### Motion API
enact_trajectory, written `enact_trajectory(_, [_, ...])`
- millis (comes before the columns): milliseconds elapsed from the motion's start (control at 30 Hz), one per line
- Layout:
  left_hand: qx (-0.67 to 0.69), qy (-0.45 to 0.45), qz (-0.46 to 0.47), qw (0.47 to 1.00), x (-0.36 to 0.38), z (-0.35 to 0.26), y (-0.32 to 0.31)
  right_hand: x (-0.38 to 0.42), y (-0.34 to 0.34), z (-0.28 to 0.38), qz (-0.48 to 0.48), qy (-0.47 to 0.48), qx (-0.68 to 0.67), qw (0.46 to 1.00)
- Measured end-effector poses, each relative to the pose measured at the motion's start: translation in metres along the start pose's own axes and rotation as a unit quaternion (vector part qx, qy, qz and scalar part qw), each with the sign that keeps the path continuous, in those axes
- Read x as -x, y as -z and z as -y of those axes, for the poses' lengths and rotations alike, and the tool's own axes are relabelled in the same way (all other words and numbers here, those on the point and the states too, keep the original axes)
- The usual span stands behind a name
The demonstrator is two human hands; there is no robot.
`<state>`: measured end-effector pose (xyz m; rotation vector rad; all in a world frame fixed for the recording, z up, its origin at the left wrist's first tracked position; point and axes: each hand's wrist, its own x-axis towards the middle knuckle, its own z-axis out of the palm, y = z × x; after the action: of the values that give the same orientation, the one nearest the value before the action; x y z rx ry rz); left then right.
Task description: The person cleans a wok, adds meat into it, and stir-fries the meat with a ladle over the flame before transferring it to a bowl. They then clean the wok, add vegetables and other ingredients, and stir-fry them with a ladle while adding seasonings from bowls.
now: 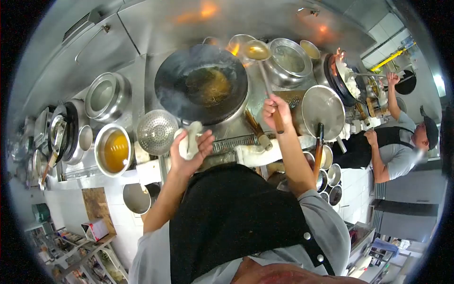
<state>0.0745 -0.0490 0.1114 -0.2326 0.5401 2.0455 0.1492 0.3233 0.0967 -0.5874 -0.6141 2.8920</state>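
My right hand (278,112) is wrapped round the wooden handle of a ladle (266,78). The ladle's bowl, with yellowish liquid in it, is raised at the back, beside a flame. A folded white cloth (190,142) rests in my left hand (202,146), between the thumb and the loosely curled fingers. Just beyond that hand sits a large black wok (170,78), smoking, with a brown oily patch at its bottom. A round perforated strainer (157,132) lies to the left of my left hand.
A steel bowl of amber liquid (100,150) and a lidded pot (124,97) stand at left. On the right are a large steel strainer pot (326,109), a brush (257,130) and another steel pot (288,78). A co-worker (395,151) cooks at a flaming wok (333,85) farther right.
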Motion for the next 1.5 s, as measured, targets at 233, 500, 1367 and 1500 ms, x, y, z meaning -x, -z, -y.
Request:
enact_trajectory(233, [-0.068,0.035,-0.007,0.997,0.001,0.025,-0.007,-0.002,-0.043,-0.159,-0.093,-0.047,0.136,0.985])
enact_trajectory(500, [-0.092,-0.01,-0.032,0.995,0.001,0.005,0.016,0.025,0.097,-0.103,-0.24,0.053,0.907,0.342])
enact_trajectory(1367, [-0.24,-0.098,-0.216,0.941,0.008,-0.02,-0.009,-0.211,-0.116,-0.041,0.045,0.155,0.951,0.262])
enact_trajectory(1500, [-0.176,-0.079,-0.222,0.956,0.016,-0.036,-0.009,-0.224,-0.111,-0.04,0.065,0.043,0.96,0.27])
